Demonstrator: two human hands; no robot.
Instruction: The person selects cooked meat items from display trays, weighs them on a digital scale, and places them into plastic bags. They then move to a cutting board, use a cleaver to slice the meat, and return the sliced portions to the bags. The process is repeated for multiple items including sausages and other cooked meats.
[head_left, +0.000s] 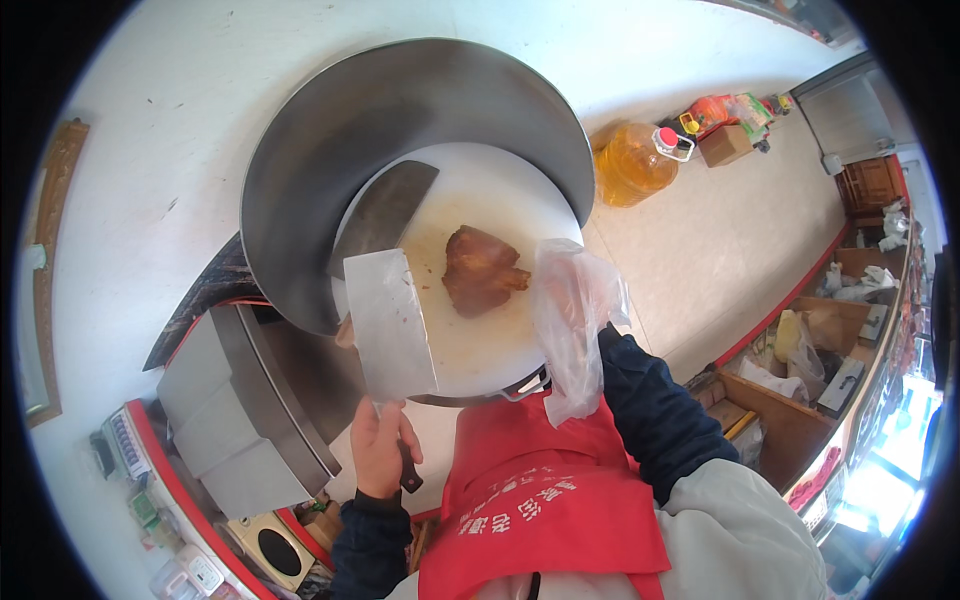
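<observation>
My left hand (381, 448) grips the dark handle of a cleaver (390, 324), whose wide metal blade lies over the left edge of a round white cutting board (480, 367). On the board sits a piece of browned cooked meat (484, 271). My right hand (571, 292) is inside a clear plastic bag (574, 337) just right of the meat; the bag blurs its fingers. A second, darker cleaver blade (386, 210) lies on the board behind the first. A tall curved metal wall (420, 90) stands around the board's far side.
A large oil bottle (636, 165) stands right of the metal wall, with a cardboard box (724, 146) beyond it. Open wooden compartments (780, 412) holding bags and boxes line the right. A metal-sided unit (240, 420) stands at the left. A red apron (547, 495) covers my front.
</observation>
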